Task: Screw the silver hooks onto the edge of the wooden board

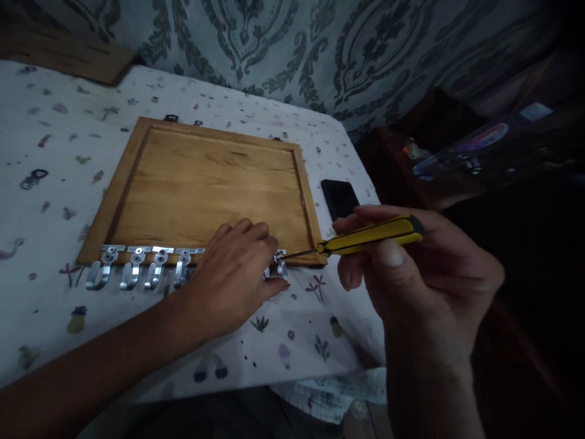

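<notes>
The right hand (411, 268) grips a yellow screwdriver (372, 236), its long side pointing to nine o'clock, tip at the end hook (282, 269) on the wooden board (219, 183). The left hand (240, 268) is nearer: fingers and thumb hold the hook row (184, 261), end hook at three o'clock.

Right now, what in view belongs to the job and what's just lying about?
Job:
metal hooks, some under left hand
yellow screwdriver in right hand, tip at rightmost hook
framed wooden board, hooks along near edge

Lying about:
black phone-like slab, right of board
brown cardboard, far left
plastic packet, far right
</notes>
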The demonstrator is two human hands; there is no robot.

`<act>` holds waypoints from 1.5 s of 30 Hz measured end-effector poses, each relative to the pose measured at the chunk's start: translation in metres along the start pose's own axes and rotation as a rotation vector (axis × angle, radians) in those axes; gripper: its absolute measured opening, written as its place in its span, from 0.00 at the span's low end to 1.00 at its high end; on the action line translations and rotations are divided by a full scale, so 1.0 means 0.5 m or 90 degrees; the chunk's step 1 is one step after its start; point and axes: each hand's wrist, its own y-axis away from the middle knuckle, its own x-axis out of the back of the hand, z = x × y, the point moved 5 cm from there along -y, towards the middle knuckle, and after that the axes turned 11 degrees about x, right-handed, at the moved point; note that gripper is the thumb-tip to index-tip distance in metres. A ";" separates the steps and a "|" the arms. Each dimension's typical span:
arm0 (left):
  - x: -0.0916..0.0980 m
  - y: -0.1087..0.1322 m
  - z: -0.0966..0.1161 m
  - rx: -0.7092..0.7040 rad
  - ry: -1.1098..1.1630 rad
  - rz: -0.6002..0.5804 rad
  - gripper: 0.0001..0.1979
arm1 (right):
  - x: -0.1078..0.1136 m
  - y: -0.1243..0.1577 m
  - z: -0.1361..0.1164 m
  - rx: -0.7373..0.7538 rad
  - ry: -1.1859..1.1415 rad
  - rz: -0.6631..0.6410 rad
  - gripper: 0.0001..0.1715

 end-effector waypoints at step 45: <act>0.000 0.001 -0.001 -0.013 -0.007 0.008 0.13 | -0.012 -0.003 0.000 0.028 0.041 0.020 0.06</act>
